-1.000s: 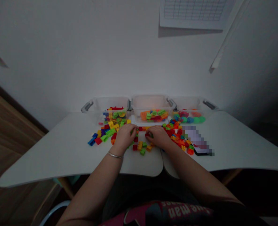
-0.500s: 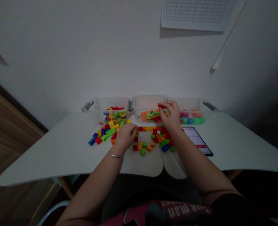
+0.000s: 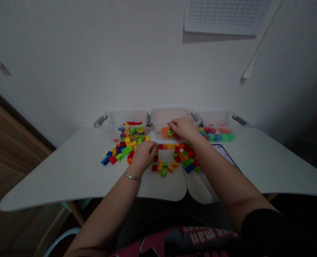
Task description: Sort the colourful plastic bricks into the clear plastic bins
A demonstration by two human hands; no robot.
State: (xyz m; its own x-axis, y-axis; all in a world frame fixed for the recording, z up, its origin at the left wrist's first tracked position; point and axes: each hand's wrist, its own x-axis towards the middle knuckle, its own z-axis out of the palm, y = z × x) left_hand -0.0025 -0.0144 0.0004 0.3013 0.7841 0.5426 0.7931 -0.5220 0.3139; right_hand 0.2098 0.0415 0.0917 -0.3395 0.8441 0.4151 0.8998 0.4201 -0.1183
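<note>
A white table (image 3: 67, 171) is seen against a pale wall (image 3: 94, 53). A gridded sheet (image 3: 222, 16) is fixed high on the wall at the far right. A phone (image 3: 224, 151) is laid on the table to the right, partly hidden. Wooden panelling (image 3: 10, 142) is seen at the left, and a pale blue curved rim (image 3: 58, 242) at the near left.

Beside the white table's (image 3: 67, 171) front notch, loose building blocks (image 3: 182, 159) show red, orange, yellow, green and blue, the three bins (image 3: 126, 119) behind are clear with grey handles, and the wrist bangle (image 3: 130, 176) is silver.
</note>
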